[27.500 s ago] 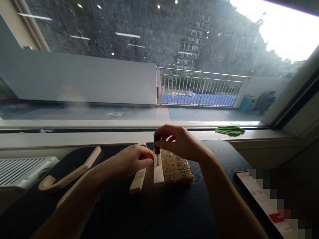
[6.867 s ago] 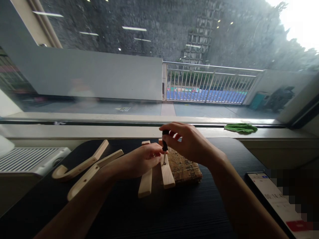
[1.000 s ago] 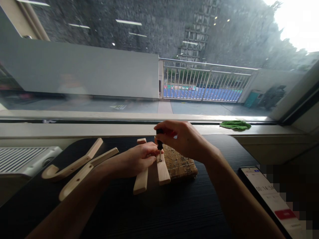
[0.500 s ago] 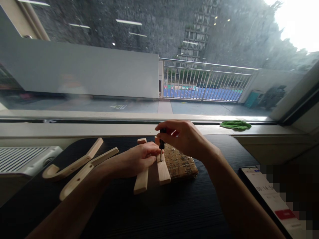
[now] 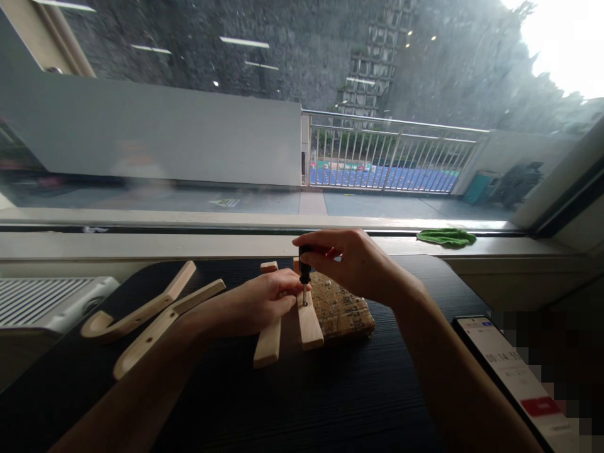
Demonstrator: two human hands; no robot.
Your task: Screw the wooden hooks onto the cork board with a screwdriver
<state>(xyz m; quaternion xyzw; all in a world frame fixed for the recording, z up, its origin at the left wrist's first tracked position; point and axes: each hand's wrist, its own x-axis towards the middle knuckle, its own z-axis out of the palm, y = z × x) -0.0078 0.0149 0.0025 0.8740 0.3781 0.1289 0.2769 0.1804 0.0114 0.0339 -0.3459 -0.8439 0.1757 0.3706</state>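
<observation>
My right hand (image 5: pixel 352 261) is closed round the black handle of a screwdriver (image 5: pixel 305 264), thumb and fingers pinching it. The screwdriver stands nearly upright, its tip at a dark screw or hole in a pale wooden piece (image 5: pixel 311 330). My left hand (image 5: pixel 268 296) lies over a second wooden piece (image 5: pixel 267 349), with its fingers bent together and gripping the first piece beside the screwdriver's shaft. Its fingertips are partly hidden. The first piece lies against the left side of a brown, speckled block (image 5: pixel 344 311).
Left of my hands, a hooked wooden piece (image 5: pixel 127 324) and another wooden piece with holes (image 5: pixel 148 340) lie on the black table (image 5: pixel 302 402). A phone (image 5: pixel 509 371) sits at the right. On the windowsill is a green cloth (image 5: pixel 446 237); a white radiator (image 5: pixel 51 302) stands left.
The screwdriver's handle has tipped slightly left and stands more upright. My right wrist has shifted a little right, while my left hand and the wooden pieces stay in place.
</observation>
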